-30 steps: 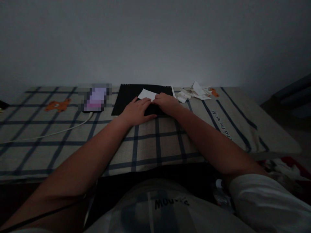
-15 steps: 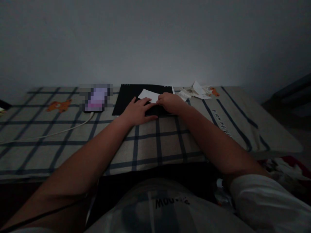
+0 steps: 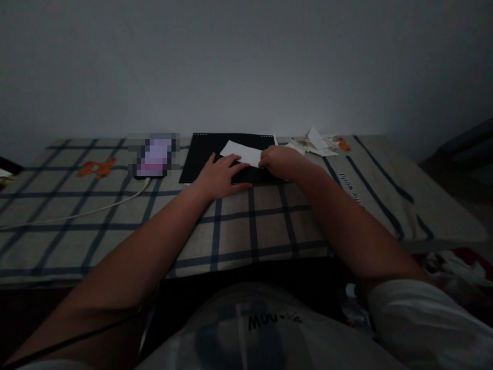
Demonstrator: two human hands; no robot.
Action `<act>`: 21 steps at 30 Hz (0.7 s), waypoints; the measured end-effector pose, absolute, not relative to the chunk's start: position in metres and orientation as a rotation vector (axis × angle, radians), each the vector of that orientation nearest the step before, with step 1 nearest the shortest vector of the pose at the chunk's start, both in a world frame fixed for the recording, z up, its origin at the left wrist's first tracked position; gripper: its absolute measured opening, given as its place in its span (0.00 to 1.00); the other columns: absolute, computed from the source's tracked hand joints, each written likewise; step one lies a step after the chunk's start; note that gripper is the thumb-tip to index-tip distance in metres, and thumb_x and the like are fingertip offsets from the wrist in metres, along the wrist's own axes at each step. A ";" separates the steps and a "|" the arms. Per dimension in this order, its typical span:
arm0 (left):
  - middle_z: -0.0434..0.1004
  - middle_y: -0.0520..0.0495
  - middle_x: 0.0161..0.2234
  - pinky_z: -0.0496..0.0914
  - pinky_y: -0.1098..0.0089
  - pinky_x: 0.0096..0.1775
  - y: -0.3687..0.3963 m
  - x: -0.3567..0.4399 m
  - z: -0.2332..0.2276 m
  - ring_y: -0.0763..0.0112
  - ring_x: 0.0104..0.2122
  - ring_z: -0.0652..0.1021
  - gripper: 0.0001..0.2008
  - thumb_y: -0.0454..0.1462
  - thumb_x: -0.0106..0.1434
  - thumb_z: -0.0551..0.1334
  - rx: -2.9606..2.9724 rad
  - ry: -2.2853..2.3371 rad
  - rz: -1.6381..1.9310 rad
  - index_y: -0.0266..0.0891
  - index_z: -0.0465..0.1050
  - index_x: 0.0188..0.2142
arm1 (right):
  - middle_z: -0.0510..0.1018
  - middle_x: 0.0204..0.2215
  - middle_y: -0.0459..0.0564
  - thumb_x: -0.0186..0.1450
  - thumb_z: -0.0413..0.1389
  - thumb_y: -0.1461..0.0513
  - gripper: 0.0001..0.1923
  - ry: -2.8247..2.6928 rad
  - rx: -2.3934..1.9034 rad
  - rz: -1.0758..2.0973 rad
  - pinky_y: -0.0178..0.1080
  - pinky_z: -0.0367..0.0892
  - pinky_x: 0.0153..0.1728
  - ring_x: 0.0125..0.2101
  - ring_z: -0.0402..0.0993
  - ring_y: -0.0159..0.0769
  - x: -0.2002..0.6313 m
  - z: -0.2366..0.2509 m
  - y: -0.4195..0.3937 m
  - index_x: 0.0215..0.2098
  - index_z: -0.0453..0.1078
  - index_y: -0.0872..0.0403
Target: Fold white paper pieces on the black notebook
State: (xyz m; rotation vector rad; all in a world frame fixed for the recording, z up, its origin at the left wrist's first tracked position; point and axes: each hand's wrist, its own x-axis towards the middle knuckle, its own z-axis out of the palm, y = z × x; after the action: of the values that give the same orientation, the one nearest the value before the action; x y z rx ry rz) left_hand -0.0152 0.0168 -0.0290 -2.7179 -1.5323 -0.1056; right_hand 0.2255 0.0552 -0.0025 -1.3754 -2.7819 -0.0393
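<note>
A white sheet of paper (image 3: pixel 242 151) lies on a black pad (image 3: pixel 204 154) that rests on a plaid cloth (image 3: pixel 246 226). My left hand (image 3: pixel 219 177) is flat on the pad with fingers spread, its fingertips at the paper's near left edge. My right hand (image 3: pixel 279 162) is curled at the paper's right edge and seems to press or pinch it there; the dim light hides the fingertips.
A phone (image 3: pixel 154 155) with a white cable (image 3: pixel 77 213) lies left of the pad. A heap of paper scraps (image 3: pixel 314 144) sits to the right by the wall. Orange bear prints (image 3: pixel 96 168) mark the cloth. Its near edge drops off before my lap.
My right hand has slid to the right along the paper, uncovering more of the sheet. My left hand has stayed in place.
</note>
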 end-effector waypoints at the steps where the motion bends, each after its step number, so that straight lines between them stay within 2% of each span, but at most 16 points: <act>1: 0.64 0.36 0.81 0.53 0.26 0.77 0.017 -0.015 -0.029 0.39 0.78 0.68 0.35 0.57 0.78 0.63 -2.715 -1.532 -0.111 0.48 0.70 0.78 | 0.89 0.50 0.65 0.76 0.55 0.67 0.19 -2.794 -1.411 -0.044 0.51 0.76 0.53 0.52 0.85 0.54 0.226 -0.002 0.054 0.50 0.89 0.55; 8: 0.65 0.35 0.80 0.53 0.26 0.77 0.016 -0.016 -0.029 0.39 0.78 0.68 0.35 0.57 0.77 0.64 -2.712 -1.516 -0.128 0.47 0.70 0.77 | 0.88 0.53 0.68 0.75 0.54 0.67 0.20 -2.804 -1.545 -0.124 0.53 0.77 0.50 0.51 0.85 0.56 0.227 0.006 0.044 0.53 0.88 0.59; 11: 0.66 0.35 0.80 0.53 0.26 0.77 0.018 -0.017 -0.030 0.38 0.77 0.69 0.35 0.57 0.77 0.64 -2.720 -1.497 -0.149 0.47 0.71 0.77 | 0.87 0.57 0.67 0.77 0.52 0.65 0.21 -2.788 -1.445 -0.124 0.51 0.76 0.52 0.55 0.83 0.56 0.224 0.003 0.042 0.56 0.86 0.60; 14: 0.66 0.35 0.79 0.53 0.27 0.78 0.019 -0.018 -0.033 0.39 0.77 0.68 0.36 0.57 0.77 0.64 -2.718 -1.488 -0.161 0.48 0.70 0.77 | 0.85 0.61 0.64 0.80 0.49 0.64 0.23 -2.795 -1.326 -0.073 0.47 0.73 0.56 0.60 0.80 0.51 0.216 -0.003 0.043 0.62 0.83 0.59; 21: 0.65 0.36 0.80 0.50 0.27 0.78 0.016 -0.015 -0.037 0.41 0.78 0.67 0.35 0.58 0.78 0.62 -2.685 -1.533 -0.194 0.49 0.69 0.77 | 0.86 0.59 0.66 0.81 0.49 0.62 0.21 -2.781 -1.421 -0.031 0.46 0.74 0.54 0.58 0.82 0.51 0.206 -0.008 0.045 0.58 0.83 0.61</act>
State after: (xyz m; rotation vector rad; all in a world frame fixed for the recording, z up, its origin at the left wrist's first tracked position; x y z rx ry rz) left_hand -0.0152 0.0164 -0.0370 -2.6850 -1.5332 -0.1943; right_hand 0.2055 0.0453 -0.0084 -1.4214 -2.7806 -0.0315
